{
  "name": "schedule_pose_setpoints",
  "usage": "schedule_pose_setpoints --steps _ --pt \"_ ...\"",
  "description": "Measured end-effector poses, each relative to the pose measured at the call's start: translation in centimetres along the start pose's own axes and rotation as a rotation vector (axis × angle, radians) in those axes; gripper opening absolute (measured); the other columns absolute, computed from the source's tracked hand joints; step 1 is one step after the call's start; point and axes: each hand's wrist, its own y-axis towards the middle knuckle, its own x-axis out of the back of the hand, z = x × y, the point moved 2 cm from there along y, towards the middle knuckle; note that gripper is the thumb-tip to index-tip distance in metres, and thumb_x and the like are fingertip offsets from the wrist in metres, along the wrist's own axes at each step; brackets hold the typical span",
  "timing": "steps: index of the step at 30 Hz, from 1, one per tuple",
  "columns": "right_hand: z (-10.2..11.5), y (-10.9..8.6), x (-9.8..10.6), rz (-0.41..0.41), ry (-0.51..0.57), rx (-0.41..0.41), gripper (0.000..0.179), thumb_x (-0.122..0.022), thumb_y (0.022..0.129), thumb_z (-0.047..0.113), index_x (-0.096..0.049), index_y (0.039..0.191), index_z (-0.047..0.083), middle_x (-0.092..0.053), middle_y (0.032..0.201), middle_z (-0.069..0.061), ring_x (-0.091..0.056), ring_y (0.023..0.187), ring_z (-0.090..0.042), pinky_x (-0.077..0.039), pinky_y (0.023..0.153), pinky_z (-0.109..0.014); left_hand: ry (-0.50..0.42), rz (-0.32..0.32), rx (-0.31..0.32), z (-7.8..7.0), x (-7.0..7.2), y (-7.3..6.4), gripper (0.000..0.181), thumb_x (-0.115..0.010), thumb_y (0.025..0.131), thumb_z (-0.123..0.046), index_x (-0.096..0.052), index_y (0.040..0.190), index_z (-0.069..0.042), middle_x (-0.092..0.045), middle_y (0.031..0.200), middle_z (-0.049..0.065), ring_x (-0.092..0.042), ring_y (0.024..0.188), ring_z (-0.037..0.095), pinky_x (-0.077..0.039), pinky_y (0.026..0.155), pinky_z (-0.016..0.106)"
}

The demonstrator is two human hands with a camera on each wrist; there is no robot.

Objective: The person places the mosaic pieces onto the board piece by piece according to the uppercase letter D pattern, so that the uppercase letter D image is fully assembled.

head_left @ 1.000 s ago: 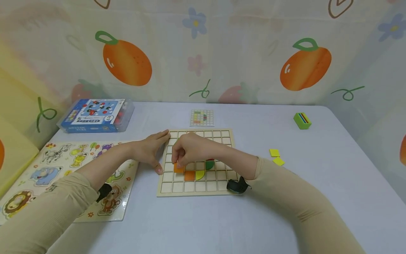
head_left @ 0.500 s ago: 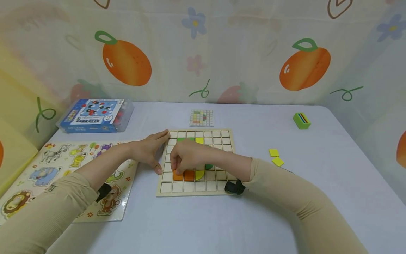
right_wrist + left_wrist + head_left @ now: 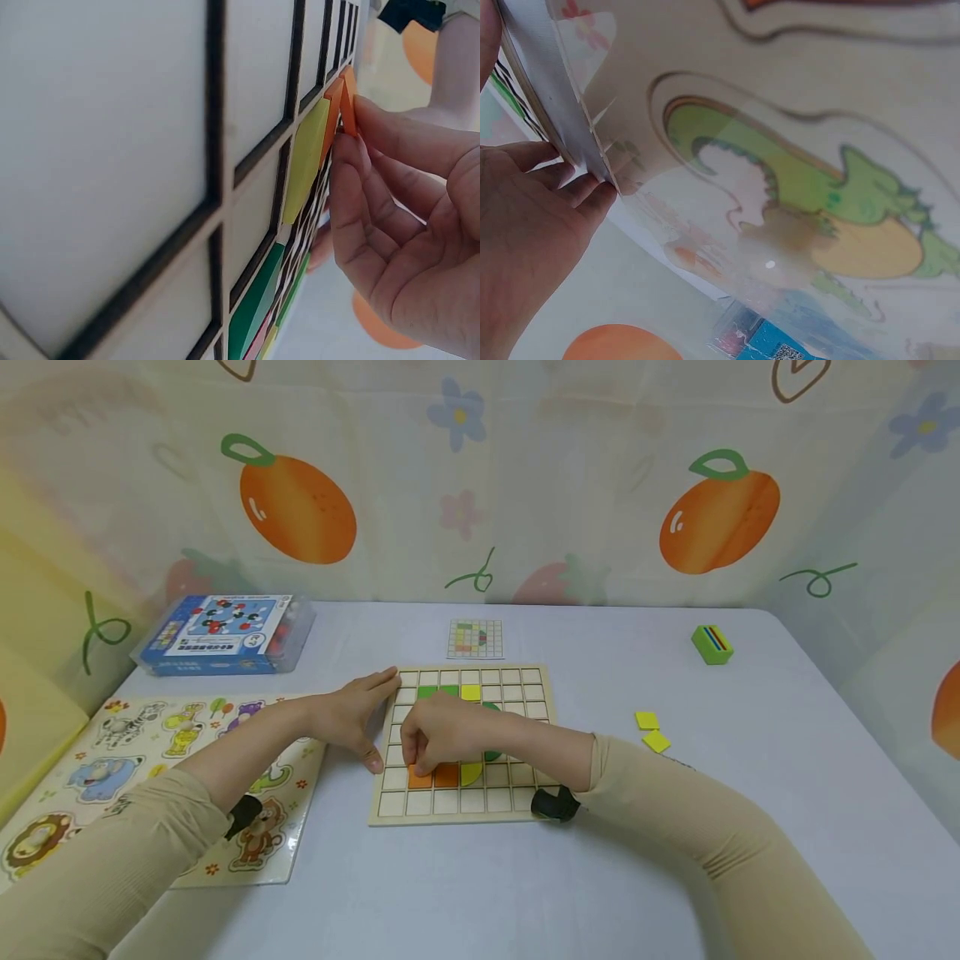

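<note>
A wooden grid board (image 3: 459, 805) lies at the middle of the table. My right hand (image 3: 453, 728) pinches an orange square tile (image 3: 348, 101) between thumb and fingers. In the right wrist view that tile leans in its cell, beside a second orange tile (image 3: 447, 776). Next to those sits a yellow rounded piece (image 3: 471, 774), and a green rounded piece (image 3: 492, 755) shows under my wrist. Green tiles (image 3: 427, 692) and a yellow tile (image 3: 471, 692) fill cells further back; my right hand hides others. My left hand (image 3: 351, 717) rests, fingers extended, along the board's left edge.
A pattern card (image 3: 476, 639) lies behind the board. Two loose yellow tiles (image 3: 651, 731) and a green block (image 3: 712, 645) with coloured stripes are to the right. At left are an animal picture board (image 3: 172, 793) and a blue boxed set (image 3: 217, 635).
My right hand has moved slightly toward the front with the orange tile, which has come down into line beside the other orange tile. My left hand has stayed in place.
</note>
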Motion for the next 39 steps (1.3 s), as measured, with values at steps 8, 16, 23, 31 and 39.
schedule_pose_setpoints --steps 8,16,23,31,39 --pt "0.1 0.0 0.0 0.003 0.005 -0.002 0.007 -0.079 0.083 0.013 -0.073 0.080 0.016 -0.070 0.073 0.007 -0.058 0.073 -0.006 -0.046 0.067 -0.019 0.008 -0.001 0.006 0.1 0.0 0.0 0.131 -0.090 0.065 -0.041 -0.009 0.155 0.009 0.004 0.165 0.028 0.000 0.151 0.052 -0.012 0.121 0.067" --pt "0.1 -0.2 0.3 -0.021 -0.011 0.026 0.009 -0.080 0.081 0.012 -0.072 0.082 0.016 -0.070 0.075 0.008 -0.060 0.072 -0.005 -0.048 0.068 -0.017 -0.004 0.003 0.009 0.1 0.0 -0.1 0.131 -0.090 0.065 -0.041 -0.009 0.155 0.009 0.004 0.165 0.028 0.001 0.151 0.052 -0.011 0.121 0.067" --pt "-0.8 -1.0 1.6 -0.045 0.027 0.071 0.009 -0.077 0.083 0.009 -0.072 0.090 0.011 -0.067 0.078 0.003 -0.060 0.072 -0.008 -0.048 0.067 -0.018 0.005 -0.001 0.011 0.1 0.0 0.0 0.132 -0.090 0.064 -0.042 -0.008 0.155 0.009 0.004 0.165 0.028 0.000 0.151 0.052 -0.012 0.122 0.066" --pt "-4.0 -3.2 3.2 -0.071 0.047 0.048 0.008 -0.073 0.088 0.014 -0.072 0.096 0.014 -0.064 0.079 0.003 -0.056 0.073 -0.009 -0.045 0.066 -0.020 0.011 -0.007 0.030 0.1 -0.2 0.2 0.133 -0.091 0.064 -0.041 -0.008 0.156 0.007 0.004 0.165 0.026 0.000 0.152 0.050 -0.012 0.122 0.065" --pt "-7.8 -6.8 4.9 -0.113 0.088 -0.014 0.015 -0.074 0.087 0.015 -0.072 0.102 0.014 -0.070 0.090 0.003 -0.062 0.085 -0.012 -0.053 0.079 -0.027 0.016 -0.007 0.022 0.1 -0.1 0.1 0.132 -0.091 0.065 -0.041 -0.007 0.156 0.007 0.004 0.166 0.025 0.000 0.152 0.049 -0.012 0.123 0.064"
